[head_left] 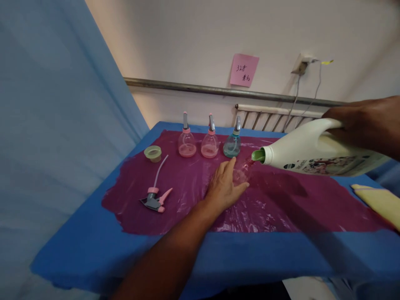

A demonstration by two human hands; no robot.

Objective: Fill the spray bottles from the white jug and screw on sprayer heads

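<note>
My left hand is wrapped round a clear pinkish spray bottle with its top off, tilted toward the right. With my right hand I grip the handle of a large cream jug, tipped on its side. The jug's green spout meets the small bottle's mouth; whether liquid is flowing I cannot tell. A grey and pink trigger sprayer with its tube lies to the left of my hand. Behind stand two pink spray bottles and a teal spray bottle, each partly filled.
A purple plastic sheet covers much of the blue table. A greenish cap sits at the left, a yellow cloth at the right. A metal rail, socket with cables and pink note are behind.
</note>
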